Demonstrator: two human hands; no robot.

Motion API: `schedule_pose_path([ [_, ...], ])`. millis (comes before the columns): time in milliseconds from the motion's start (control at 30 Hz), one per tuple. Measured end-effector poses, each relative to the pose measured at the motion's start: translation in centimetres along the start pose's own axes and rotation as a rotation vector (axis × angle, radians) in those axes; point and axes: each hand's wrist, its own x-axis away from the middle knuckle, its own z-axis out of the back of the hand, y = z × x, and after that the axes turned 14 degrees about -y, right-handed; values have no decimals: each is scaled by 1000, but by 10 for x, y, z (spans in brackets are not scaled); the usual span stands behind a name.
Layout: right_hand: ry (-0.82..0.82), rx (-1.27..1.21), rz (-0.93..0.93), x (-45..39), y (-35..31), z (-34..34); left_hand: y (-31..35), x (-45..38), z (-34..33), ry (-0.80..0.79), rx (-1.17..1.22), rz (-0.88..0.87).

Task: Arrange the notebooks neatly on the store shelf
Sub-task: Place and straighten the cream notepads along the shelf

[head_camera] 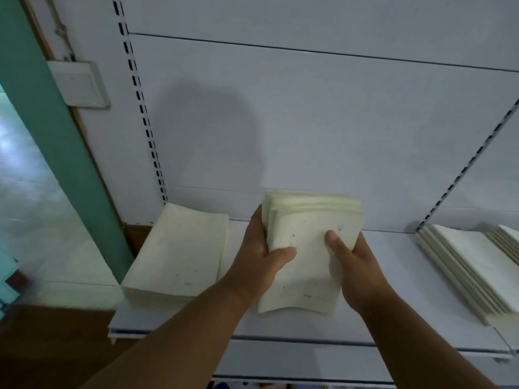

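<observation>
A stack of cream notebooks (306, 231) is held over the middle of the white shelf (393, 299), its top edges fanned unevenly. My left hand (261, 256) grips its left side with the thumb on the top cover. My right hand (354, 265) grips the right side, thumb also pressed on top. A second cream stack (179, 256) lies flat at the shelf's left end. Another row of notebooks (471, 265) lies at the right end.
The white back panel (309, 122) rises behind the shelf, with slotted uprights (140, 102) at left and right. A teal door frame (47, 130) and a wall switch box (78, 82) stand to the left. Brown floor shows below left.
</observation>
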Motion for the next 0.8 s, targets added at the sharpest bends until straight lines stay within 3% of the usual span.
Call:
schedule_pose_path([
  [233,102,6,177,5,-21,-18,8,14,4,-97,109,-43],
  [400,140,3,156,9,-25,-22,12,11,5,-128,81,-56],
  [533,141,54,92,9,-38,-20,16,13,4,1,1,-109],
  [800,389,-15,34,10,-45,-24,25,29,-4,-2,5,-84],
])
